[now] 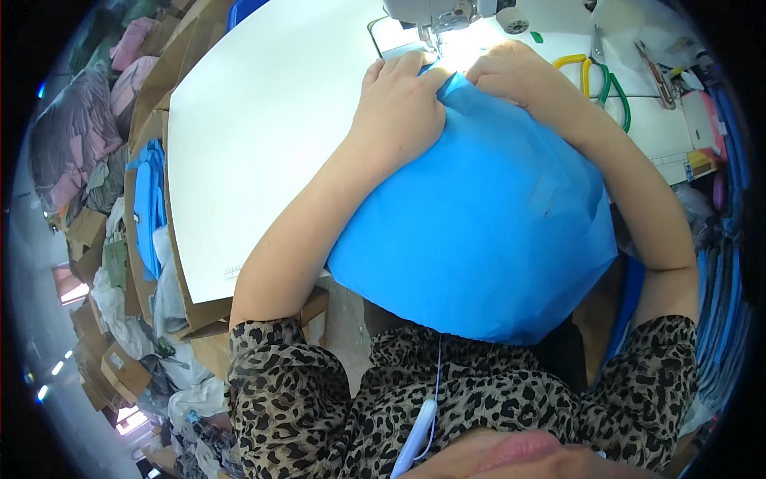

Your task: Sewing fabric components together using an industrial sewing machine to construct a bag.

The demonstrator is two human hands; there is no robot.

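Observation:
A large piece of blue fabric [479, 215] hangs from the sewing table toward my lap, its top corner narrowing under the lit needle area of a sewing machine [435, 20]. My left hand [399, 108] lies left of that corner, fingers bent close to the presser foot and thumb pressing the fabric. On the other side, my right hand [519, 80] has curled fingers gripping the fabric's edge near the needle. Glare partly hides the fingertips and the stitching spot. Snips or scissors with yellow and green handles [604, 89] lie beside my right forearm.
The white table [247, 152] spreads to the left, with cardboard [191, 72] along its edge. Pliers-like tools [658, 76] lie at the far right. Stacked blue pieces [718, 311] stand at right. Bags of pink and grey cloth [76, 128] and folded blue cloth [149, 207] are at left.

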